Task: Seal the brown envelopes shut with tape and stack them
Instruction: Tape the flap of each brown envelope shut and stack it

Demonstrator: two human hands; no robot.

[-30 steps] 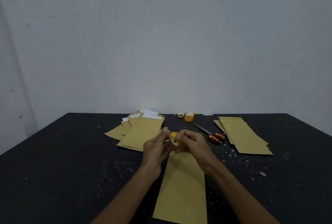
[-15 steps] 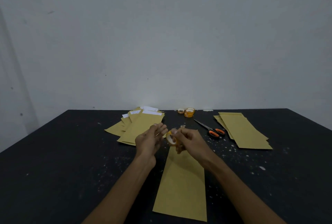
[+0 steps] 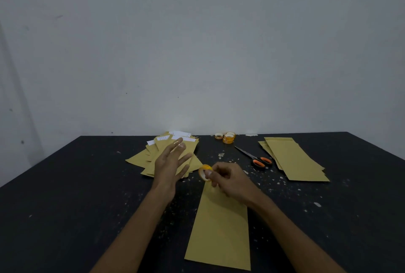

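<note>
Brown paper envelope (image 3: 221, 229) is laid flat on the black table (image 3: 65, 207), its far end under the right hand (image 3: 228, 181), by which an orange tape roll (image 3: 203, 173) is pinched. The left hand (image 3: 171, 163) is held flat, fingers spread, over a loose pile (image 3: 140, 158) of envelopes with white slips (image 3: 180, 134) protruding from them; a neater stack (image 3: 293, 158) is seen at the right

Covered ends, blurred fingers, cropped arms.

The right hand (image 3: 230, 181) covers the far end of the near envelope (image 3: 221, 229), so its flap cannot be seen. Its fingers hide much of the tape roll (image 3: 203, 171) they pinch, and whether a strip is pulled loose cannot be told. The left hand (image 3: 169, 163) is blurred and blocks part of the loose pile of envelopes (image 3: 140, 160). Print on the white slips (image 3: 180, 134) and the spare rolls (image 3: 229, 138) is too small to read. Both forearms run off the bottom edge.
</note>
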